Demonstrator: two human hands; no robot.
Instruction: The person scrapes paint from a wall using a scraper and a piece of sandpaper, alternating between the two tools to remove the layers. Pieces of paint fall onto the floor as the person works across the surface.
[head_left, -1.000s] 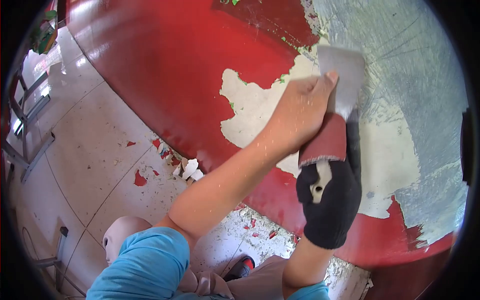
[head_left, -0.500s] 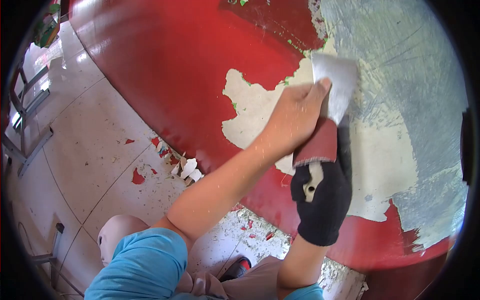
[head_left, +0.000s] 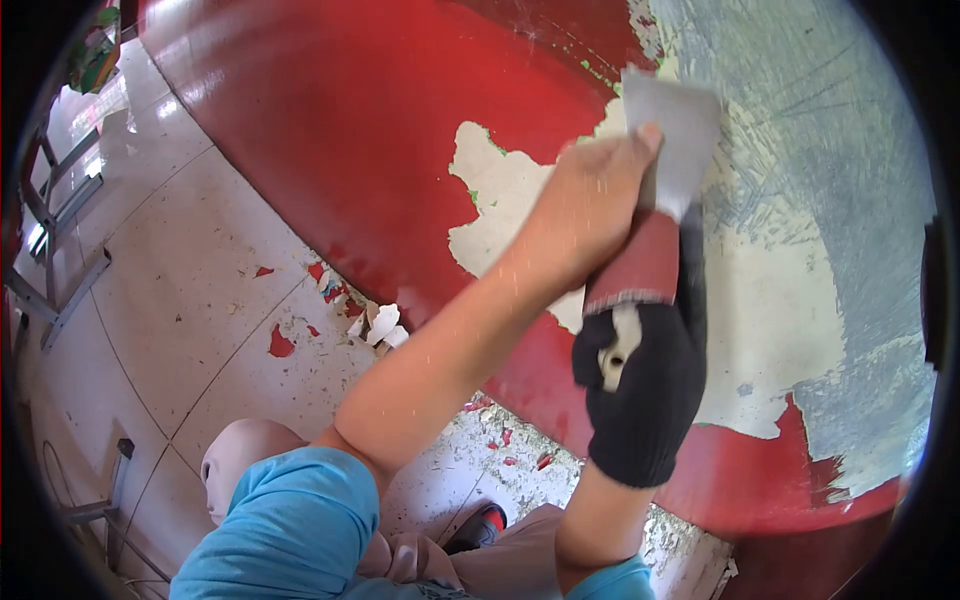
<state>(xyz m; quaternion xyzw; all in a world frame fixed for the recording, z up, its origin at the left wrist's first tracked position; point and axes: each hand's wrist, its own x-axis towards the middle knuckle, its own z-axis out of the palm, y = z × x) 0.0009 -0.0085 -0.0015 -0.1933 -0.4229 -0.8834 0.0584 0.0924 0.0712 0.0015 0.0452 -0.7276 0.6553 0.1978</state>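
Note:
Bare and bent around the scraper's neck, my left hand [head_left: 600, 200] has its thumb pressed on the lower left of the wide metal blade [head_left: 675, 130]. My right hand [head_left: 645, 390], in a black glove, is closed round the pale handle [head_left: 625, 345] of the same scraper. A dark red wrap [head_left: 640, 265] covers the tool between the two hands. Behind the blade is a wall with red paint [head_left: 370, 130], a cream bare patch [head_left: 775, 310] and a grey scratched area [head_left: 860, 210]. The blade's upper edge lies over the cream and grey border.
Paint flakes [head_left: 383, 322] lie on the tiled floor [head_left: 180, 250] along the wall's foot. Metal stand legs [head_left: 65, 300] are at the left, with another leg [head_left: 120, 480] lower down. My shoe [head_left: 478, 528] is at the bottom, near scattered debris [head_left: 520, 450].
Both hands and the scraper first moved slightly down and left, then back up along the wall. The grip on the scraper looks the same.

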